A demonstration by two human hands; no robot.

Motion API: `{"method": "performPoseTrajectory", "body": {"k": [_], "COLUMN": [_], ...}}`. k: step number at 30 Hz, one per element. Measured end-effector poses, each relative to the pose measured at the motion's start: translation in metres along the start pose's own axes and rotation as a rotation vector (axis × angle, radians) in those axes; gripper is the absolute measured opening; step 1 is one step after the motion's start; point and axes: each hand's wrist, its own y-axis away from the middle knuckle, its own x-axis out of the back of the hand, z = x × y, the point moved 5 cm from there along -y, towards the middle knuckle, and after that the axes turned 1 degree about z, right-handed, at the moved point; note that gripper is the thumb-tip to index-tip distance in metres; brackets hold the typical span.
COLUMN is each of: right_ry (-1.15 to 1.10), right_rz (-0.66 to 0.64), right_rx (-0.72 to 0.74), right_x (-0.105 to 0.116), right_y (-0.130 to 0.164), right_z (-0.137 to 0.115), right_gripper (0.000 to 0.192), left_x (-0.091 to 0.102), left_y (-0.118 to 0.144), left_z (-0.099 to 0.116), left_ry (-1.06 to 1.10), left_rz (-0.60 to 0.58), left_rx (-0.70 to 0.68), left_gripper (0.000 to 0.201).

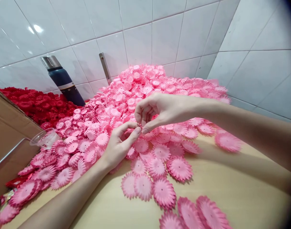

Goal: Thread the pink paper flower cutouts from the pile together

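Note:
My left hand [120,141] reaches in from the lower left with thumb and forefinger pinched together. Coming from the right, my right hand [152,113] is pinched too, its fingertips meeting those of the left. Whatever sits between the fingertips is too small to make out. Both hands hover over a large heap of pink scalloped paper flower discs [145,82], many with a small hole at the centre. Closer to me, single pink discs [164,192] lie flat on the pale wooden table [104,203].
Red flower pieces [38,105] are heaped at the back left, beside a dark blue bottle [66,84]. A clear plastic cup [46,139] tilts near a cardboard box [9,136] on the left. A metal strip [104,67] leans against the tiled wall [159,35].

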Motion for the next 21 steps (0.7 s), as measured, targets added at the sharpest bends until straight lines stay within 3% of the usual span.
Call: {"method": "performPoseTrajectory", "body": {"k": [14, 17, 21], "right_ry": [-0.2, -0.138, -0.008], "right_rz": [0.088, 0.197, 0.466], "right_rx": [-0.017, -0.023, -0.033], "right_x": [0.015, 0.026, 0.047], "right_y": [0.004, 0.005, 0.011], "right_z": [0.009, 0.014, 0.021], "right_gripper": [0.013, 0.011, 0.012], "left_x": [0.001, 0.004, 0.009], "left_y": [0.004, 0.004, 0.005], "left_z": [-0.006, -0.009, -0.017], "left_ry": [0.102, 0.106, 0.142], "left_rz": [0.063, 0.102, 0.188], "left_rx": [0.117, 0.153, 0.177], "left_gripper": [0.01, 0.011, 0.011]}}
